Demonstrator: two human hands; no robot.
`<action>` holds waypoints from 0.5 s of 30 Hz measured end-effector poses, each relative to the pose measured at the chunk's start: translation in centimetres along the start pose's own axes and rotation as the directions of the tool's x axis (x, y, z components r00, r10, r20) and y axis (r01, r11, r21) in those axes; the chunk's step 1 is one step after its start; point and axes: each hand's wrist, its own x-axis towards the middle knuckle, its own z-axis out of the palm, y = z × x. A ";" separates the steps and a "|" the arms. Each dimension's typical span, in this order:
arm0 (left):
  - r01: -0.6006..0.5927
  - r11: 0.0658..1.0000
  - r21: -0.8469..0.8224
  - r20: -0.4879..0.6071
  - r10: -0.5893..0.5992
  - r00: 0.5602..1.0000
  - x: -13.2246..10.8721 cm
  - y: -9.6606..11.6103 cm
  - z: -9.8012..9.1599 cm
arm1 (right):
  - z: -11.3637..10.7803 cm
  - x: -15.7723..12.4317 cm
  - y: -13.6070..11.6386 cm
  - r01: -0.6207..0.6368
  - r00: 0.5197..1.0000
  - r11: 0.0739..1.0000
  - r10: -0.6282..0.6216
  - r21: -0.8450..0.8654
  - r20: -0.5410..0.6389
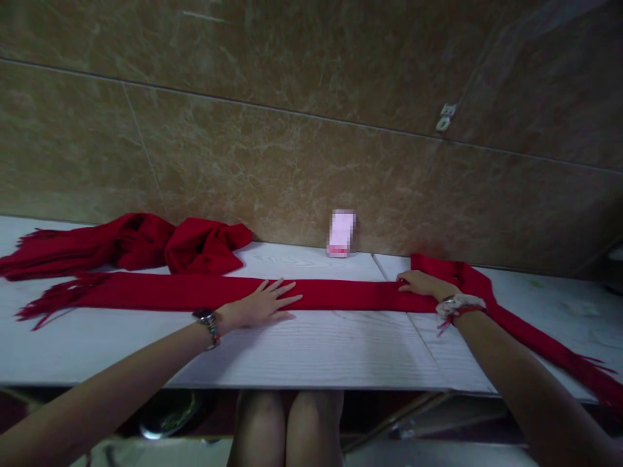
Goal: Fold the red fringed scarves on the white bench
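A long red scarf [341, 293] lies stretched flat across the white tabletop [311, 353], running from a fringed end at the far left to a bend on the right, where it turns and trails toward the near right edge with its other fringe hanging there. The left hand [263, 303] rests palm down on the middle of the scarf, its grip spread, fingers flat and slightly fanned on the cloth; a watch [208, 322] sits on that wrist. The right hand [422, 283] lies on the scarf just before the bend, fingers laid loosely over the cloth, not pinching it as far as I can see; a bracelet [457, 305] with a red cord wraps the wrist. Behind the stretched scarf, toward the left, a second red scarf [146, 245] sits bunched against the brown marble wall [292, 155], its fringe pointing left. A small pink-and-white box [341, 233] stands upright at the wall, between the two hands and well behind them. The person's knees show beneath the tabletop's near edge.
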 end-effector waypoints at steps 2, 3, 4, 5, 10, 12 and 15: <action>-0.006 1.000 -0.009 0.037 0.006 0.999 0.0 -0.2 -0.1 | 0.0 -0.5 0.0 -0.001 1.000 1.000 0.001 -0.006 -0.002; -0.010 1.000 -0.011 0.049 0.011 0.999 -0.1 -0.4 -0.1 | -0.1 -0.6 -0.1 -0.003 1.000 1.000 0.003 -0.009 -0.009; -0.014 1.000 -0.013 0.053 0.014 0.998 -0.2 -0.6 -0.2 | -0.1 -0.7 -0.1 -0.008 1.000 1.000 0.008 -0.011 -0.015; -0.014 1.000 -0.017 0.050 0.015 0.999 -0.2 -0.6 -0.3 | -0.1 -0.7 -0.1 -0.014 1.000 1.000 0.014 -0.012 -0.021; -0.019 0.999 -0.041 -0.044 0.017 0.999 2.2 1.0 -0.9 | -1.2 -0.8 -0.3 -0.012 1.000 1.000 0.012 -0.014 -0.016; -0.114 0.991 -0.067 -0.059 0.110 0.992 4.5 2.6 -1.2 | -2.2 -1.1 -0.6 0.009 1.000 0.999 -0.009 -0.039 0.004; -0.211 0.970 -0.119 -0.012 0.211 0.977 8.4 4.8 -1.3 | -4.2 -1.9 -1.2 0.035 0.999 0.995 -0.036 -0.091 -0.006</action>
